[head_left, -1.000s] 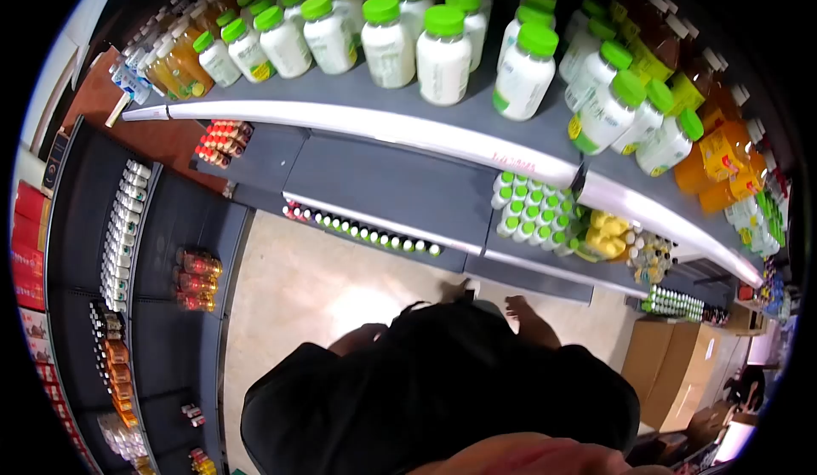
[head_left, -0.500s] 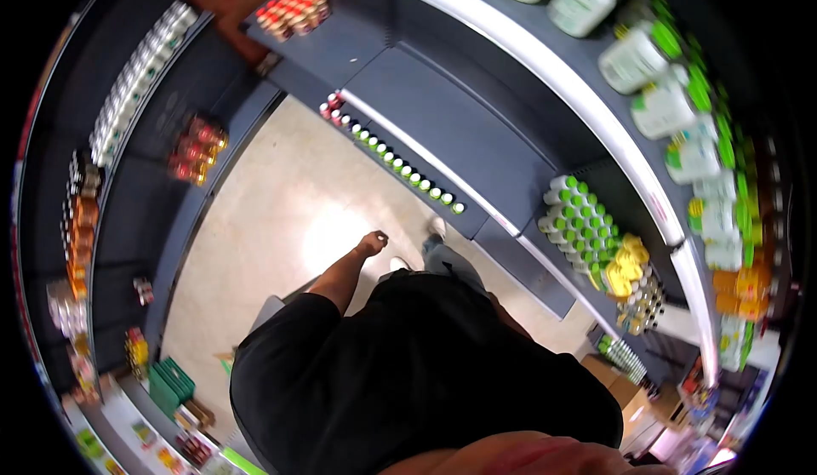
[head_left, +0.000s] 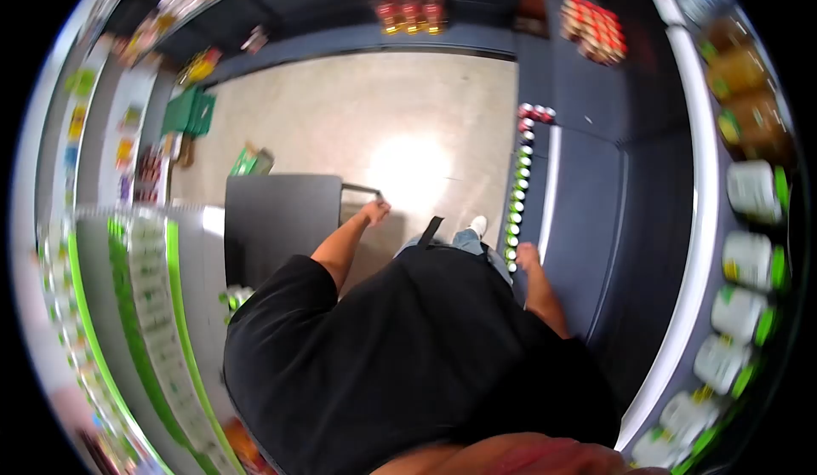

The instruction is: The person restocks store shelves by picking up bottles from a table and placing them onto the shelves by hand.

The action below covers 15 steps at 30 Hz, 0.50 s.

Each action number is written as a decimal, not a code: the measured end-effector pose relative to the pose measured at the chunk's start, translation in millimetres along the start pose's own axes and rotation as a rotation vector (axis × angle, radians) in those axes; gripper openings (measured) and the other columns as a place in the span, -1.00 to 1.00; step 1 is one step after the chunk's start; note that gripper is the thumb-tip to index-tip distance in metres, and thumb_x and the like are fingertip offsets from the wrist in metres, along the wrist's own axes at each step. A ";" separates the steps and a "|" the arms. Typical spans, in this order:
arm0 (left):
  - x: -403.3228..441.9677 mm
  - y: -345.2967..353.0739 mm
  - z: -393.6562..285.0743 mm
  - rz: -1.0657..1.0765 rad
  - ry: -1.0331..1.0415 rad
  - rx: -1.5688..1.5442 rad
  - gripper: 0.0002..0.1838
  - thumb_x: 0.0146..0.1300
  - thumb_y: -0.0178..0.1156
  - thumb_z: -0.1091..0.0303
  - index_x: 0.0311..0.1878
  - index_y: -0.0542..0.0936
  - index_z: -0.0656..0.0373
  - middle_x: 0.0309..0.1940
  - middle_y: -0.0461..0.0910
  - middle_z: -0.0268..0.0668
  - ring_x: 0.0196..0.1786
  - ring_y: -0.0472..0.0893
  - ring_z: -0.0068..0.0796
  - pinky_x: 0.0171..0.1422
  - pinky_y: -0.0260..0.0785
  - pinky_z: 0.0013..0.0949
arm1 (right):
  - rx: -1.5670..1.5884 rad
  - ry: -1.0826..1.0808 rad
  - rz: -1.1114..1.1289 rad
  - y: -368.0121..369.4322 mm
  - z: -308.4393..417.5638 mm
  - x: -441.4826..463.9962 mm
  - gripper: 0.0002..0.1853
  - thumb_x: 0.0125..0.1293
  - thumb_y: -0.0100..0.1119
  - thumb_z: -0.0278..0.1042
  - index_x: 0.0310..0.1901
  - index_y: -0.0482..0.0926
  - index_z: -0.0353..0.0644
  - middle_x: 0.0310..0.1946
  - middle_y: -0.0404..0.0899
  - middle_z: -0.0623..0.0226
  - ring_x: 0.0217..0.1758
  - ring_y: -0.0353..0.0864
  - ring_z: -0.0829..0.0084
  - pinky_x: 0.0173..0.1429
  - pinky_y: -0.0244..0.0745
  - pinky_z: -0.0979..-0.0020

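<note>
Left hand (head_left: 375, 212) is right at the tip of the cart handle (head_left: 362, 188), fingers bunched small, and from up here you can't tell whether they close on it or just sit beside it! The dark flat-topped cart (head_left: 283, 220) stands on the left, a near corner lost behind the black sleeve (head_left: 285, 305), its underside out of sight. Across to the right hand (head_left: 528, 256), just beside the near end of the row of small bottles (head_left: 516, 207); fingers look curled, but touching or apart I can't call it, and whether they hold anything doesn't show. The black shirt (head_left: 408, 339) hides most of the legs, one white shoe (head_left: 479, 224) peeking out. On to the containers: white bottles (head_left: 747, 260) with green caps line the right side, opaque, contents hidden, the lowest cut off at the dark edge. Above them, amber bottles (head_left: 749, 71) smear into blur, labels unreadable. Far left, a green crate (head_left: 189, 111), its inside impossible to make out, and over right, red-topped containers (head_left: 593, 31) packed tight together
</note>
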State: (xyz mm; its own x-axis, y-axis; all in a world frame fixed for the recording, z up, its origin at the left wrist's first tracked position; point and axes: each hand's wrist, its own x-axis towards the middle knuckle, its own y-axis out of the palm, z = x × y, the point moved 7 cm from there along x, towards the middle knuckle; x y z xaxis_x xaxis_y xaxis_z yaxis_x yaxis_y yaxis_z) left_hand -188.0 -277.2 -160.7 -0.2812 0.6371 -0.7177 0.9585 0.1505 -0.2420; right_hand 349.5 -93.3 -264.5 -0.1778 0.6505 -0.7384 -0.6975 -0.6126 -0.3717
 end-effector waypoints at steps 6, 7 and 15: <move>-15.1 -10.7 30.9 -0.495 -0.059 -0.472 -0.71 0.21 0.10 0.18 -0.16 0.57 0.19 -0.42 0.62 -0.27 -0.44 0.56 -0.51 -0.35 0.44 -0.41 | -0.206 -0.392 0.017 -39.1 253.4 86.4 -0.78 0.18 0.08 -0.23 -0.37 0.59 -0.20 -0.59 0.58 0.26 -0.57 0.57 0.42 -0.45 0.44 0.36; -20.2 6.9 38.1 -0.474 -0.099 -0.452 -0.72 0.20 0.11 0.20 -0.16 0.57 0.19 -0.39 0.62 -0.26 -0.43 0.56 -0.50 -0.35 0.44 -0.39 | -0.237 -0.420 0.010 -45.0 289.3 82.2 -0.80 0.20 0.09 -0.25 -0.33 0.60 -0.20 -0.57 0.59 0.29 -0.57 0.57 0.45 -0.45 0.44 0.39; -63.5 64.0 68.2 -0.198 -0.399 -0.279 -0.57 0.14 0.05 0.07 0.07 0.55 -0.04 -0.05 0.61 -0.23 -0.09 0.62 -0.29 -0.10 0.46 -0.08 | -0.313 -0.412 0.332 30.5 322.6 134.0 -0.75 0.28 0.00 -0.21 -0.25 0.54 -0.22 -0.48 0.58 0.30 -0.52 0.57 0.47 -0.43 0.43 0.42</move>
State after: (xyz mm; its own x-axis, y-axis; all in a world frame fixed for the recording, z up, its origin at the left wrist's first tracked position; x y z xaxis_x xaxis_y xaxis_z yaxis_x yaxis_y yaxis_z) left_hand -112.0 -359.6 -175.2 -0.4017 0.2465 -0.8820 0.8459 0.4688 -0.2542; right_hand 80.4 120.1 -193.3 -0.6481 0.4839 -0.5881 -0.3332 -0.8745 -0.3524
